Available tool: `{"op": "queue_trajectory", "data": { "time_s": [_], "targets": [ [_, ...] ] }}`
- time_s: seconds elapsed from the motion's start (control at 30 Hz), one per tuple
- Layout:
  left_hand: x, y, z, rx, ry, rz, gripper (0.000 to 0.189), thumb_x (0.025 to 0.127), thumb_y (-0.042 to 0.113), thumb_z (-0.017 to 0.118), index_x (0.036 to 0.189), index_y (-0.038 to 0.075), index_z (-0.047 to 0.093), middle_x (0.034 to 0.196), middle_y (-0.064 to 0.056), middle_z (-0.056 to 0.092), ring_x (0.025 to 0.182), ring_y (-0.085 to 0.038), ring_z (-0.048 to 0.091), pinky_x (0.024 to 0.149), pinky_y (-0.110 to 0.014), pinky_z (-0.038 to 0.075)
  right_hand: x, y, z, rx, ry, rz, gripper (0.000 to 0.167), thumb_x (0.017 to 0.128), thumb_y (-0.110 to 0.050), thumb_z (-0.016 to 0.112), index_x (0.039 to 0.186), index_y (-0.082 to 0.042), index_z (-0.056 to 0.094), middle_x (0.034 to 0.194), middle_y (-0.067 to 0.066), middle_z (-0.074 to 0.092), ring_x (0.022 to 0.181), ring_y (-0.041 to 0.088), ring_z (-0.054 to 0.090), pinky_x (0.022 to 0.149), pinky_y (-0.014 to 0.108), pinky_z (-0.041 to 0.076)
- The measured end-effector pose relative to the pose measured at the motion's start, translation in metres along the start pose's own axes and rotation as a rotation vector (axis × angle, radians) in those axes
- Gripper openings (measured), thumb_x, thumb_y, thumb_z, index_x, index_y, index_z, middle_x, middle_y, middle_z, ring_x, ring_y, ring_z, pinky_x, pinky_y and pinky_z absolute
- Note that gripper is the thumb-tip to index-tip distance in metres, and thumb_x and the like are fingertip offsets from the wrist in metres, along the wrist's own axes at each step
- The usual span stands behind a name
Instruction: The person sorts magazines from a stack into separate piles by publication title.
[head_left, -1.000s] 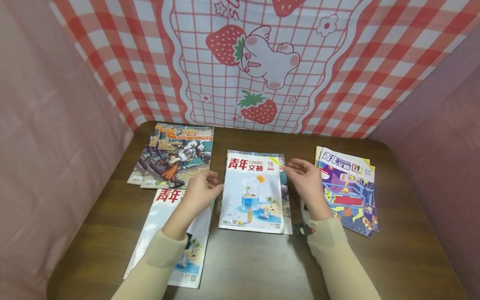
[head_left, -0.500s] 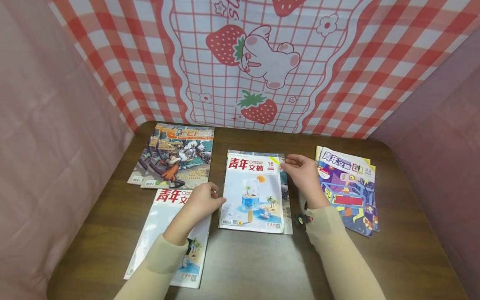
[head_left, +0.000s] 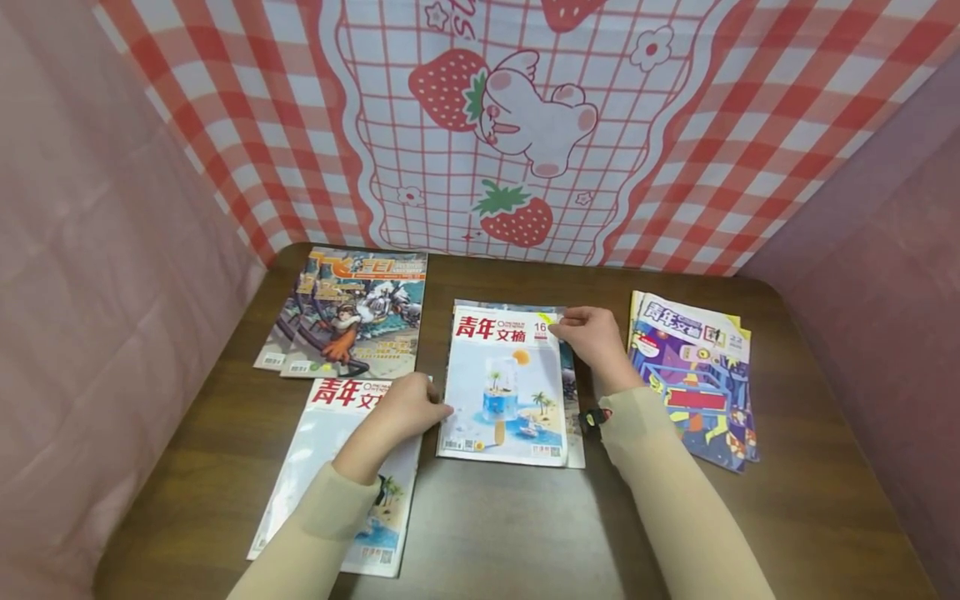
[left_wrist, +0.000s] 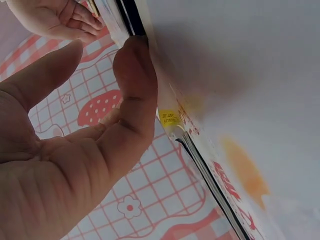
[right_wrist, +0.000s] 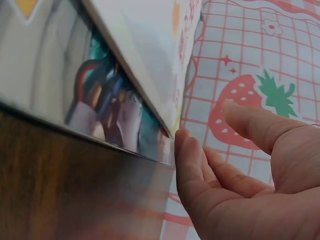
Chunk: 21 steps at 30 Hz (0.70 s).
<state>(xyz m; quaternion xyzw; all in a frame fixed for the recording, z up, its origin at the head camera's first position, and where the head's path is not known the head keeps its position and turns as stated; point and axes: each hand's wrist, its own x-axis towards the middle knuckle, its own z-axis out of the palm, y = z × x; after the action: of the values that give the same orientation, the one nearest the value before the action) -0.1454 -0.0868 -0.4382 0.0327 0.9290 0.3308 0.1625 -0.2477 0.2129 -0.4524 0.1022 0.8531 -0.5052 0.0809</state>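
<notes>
In the middle of the table lies a magazine [head_left: 517,392] with a popsicle and beach cover, on top of a darker illustrated magazine [head_left: 576,417] that shows along its top and right edges. My left hand [head_left: 401,417] is above another popsicle-cover magazine [head_left: 300,467], its fingertips right at the middle magazine's left edge. In the left wrist view the bent fingers [left_wrist: 135,85] meet the edge while the thumb stays apart. My right hand [head_left: 596,342] has its fingertips at the top right corner. The right wrist view shows its fingers [right_wrist: 192,170] at that corner, thumb raised away.
Overlapping comic-style magazines [head_left: 360,317] lie at the back left. On the right is a fanned pile of purple-cover magazines [head_left: 690,375]. A strawberry-print cloth [head_left: 480,167] hangs behind the brown table [head_left: 495,533], with pink curtains [head_left: 112,250] at the sides.
My right hand has moved left, onto the middle magazine's top right corner. My left hand has slid down toward me along the left edge. The magazines look unmoved.
</notes>
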Motion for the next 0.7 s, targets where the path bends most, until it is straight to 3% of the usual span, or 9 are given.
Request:
{"op": "queue_trajectory", "data": {
  "time_s": [0.23,0.43,0.7],
  "targets": [
    [0.003,0.004,0.001,0.023,-0.009,-0.037,0.022,0.085,0.017,0.079,0.086,-0.004,0.075,0.081,-0.011,0.066,0.073,-0.024,0.058,0.072,-0.041,0.054,0.005,0.001,0.003,-0.055,-0.011,0.057,0.053,0.094,-0.024,0.075,0.136,0.003,0.059,0.132,0.022,0.061,0.118,0.036,0.058,0.1,0.05,0.049],
    [0.008,0.006,0.005,0.057,-0.024,-0.063,0.027,0.084,0.019,0.08,0.08,-0.001,0.064,0.079,-0.012,0.061,0.072,-0.026,0.057,0.069,-0.042,0.054,0.007,0.0,0.003,-0.088,-0.023,0.13,0.051,0.092,-0.028,0.076,0.132,0.001,0.062,0.13,0.02,0.059,0.11,0.035,0.057,0.099,0.05,0.049],
    [0.012,0.007,0.009,0.033,-0.033,-0.064,0.026,0.083,0.017,0.079,0.073,0.003,0.06,0.071,-0.01,0.059,0.063,-0.024,0.055,0.057,-0.035,0.049,0.007,-0.006,0.001,-0.015,-0.049,0.211,0.044,0.093,-0.025,0.076,0.126,0.002,0.064,0.124,0.017,0.059,0.104,0.03,0.06,0.095,0.043,0.052]
  ]
}}
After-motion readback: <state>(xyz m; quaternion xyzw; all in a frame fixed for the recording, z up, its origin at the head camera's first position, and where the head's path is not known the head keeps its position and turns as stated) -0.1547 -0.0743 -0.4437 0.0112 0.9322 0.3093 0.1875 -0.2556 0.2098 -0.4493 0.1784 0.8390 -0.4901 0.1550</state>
